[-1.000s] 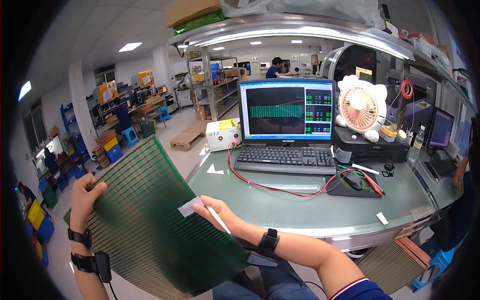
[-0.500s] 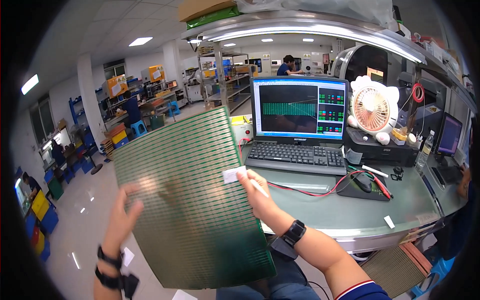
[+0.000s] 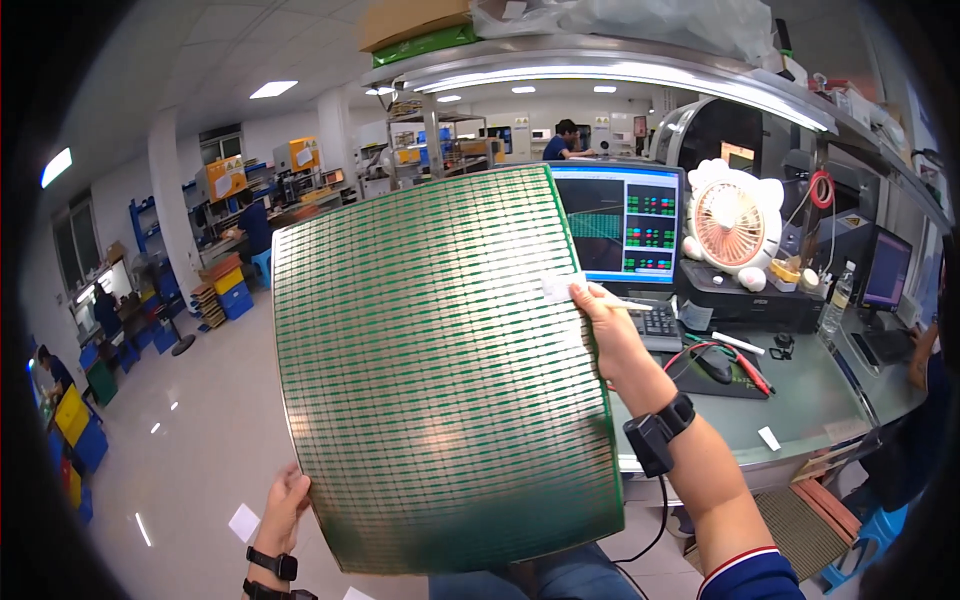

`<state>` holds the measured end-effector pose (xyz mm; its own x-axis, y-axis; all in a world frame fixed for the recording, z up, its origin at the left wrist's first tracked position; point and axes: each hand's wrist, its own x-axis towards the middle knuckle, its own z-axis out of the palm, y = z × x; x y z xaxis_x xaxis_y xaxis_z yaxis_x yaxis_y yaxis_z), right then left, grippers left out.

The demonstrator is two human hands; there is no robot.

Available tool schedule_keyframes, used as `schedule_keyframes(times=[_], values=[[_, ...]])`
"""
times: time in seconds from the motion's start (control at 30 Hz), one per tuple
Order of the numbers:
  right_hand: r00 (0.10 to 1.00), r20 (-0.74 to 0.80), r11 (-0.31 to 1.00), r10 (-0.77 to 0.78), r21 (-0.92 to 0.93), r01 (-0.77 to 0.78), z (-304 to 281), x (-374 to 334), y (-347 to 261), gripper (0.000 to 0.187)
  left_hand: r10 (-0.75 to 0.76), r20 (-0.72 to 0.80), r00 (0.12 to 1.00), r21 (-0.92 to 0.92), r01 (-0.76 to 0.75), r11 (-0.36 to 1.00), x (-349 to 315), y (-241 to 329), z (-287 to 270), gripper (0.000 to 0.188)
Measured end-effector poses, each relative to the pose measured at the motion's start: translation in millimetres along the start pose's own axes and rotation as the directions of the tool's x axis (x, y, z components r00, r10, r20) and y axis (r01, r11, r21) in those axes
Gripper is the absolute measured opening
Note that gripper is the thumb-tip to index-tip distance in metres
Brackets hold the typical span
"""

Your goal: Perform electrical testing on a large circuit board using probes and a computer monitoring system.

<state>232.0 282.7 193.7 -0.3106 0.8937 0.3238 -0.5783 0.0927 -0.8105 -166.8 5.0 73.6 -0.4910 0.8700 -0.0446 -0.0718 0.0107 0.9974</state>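
A large green circuit board panel (image 3: 440,390), covered in rows of small copper-toned pads, is raised in front of me. My right hand (image 3: 612,335) is closed on its right edge, the thumb on a small white paper slip (image 3: 562,289) lying against the panel. A thin pale stick, perhaps a pen (image 3: 632,305), pokes out from between the fingers of that same hand. At the panel's lower left edge, my left hand (image 3: 286,505) grips with the thumb in front; its other fingers are partly hidden behind.
Behind the panel stand a monitor (image 3: 650,230), a partly covered keyboard (image 3: 660,325) and a white fan (image 3: 735,220) on a black printer (image 3: 745,298). A mouse (image 3: 714,364) and red leads (image 3: 752,372) lie on the desk (image 3: 720,420). A lit shelf (image 3: 620,72) hangs overhead.
The panel has swung up and to the right, now covering much of the monitor and keyboard. My left hand, spread before the panel earlier, has moved down and taken its left edge.
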Motion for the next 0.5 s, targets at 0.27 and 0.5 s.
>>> schedule_keyframes(times=[0.27, 0.5], values=[[1.0, -0.01, 0.825, -0.028, -0.564, 0.017, -55, 39, -71, 0.024, -0.126, 0.586, 0.801, -0.164, 0.27, 0.949, -12, -47, 94, 0.041], [0.995, -0.024, 0.641, 0.101, -0.763, -0.083, -82, 57, -39, 0.025, -0.086, 0.734, 0.674, -0.196, 0.33, 0.923, -57, -82, 152, 0.057]])
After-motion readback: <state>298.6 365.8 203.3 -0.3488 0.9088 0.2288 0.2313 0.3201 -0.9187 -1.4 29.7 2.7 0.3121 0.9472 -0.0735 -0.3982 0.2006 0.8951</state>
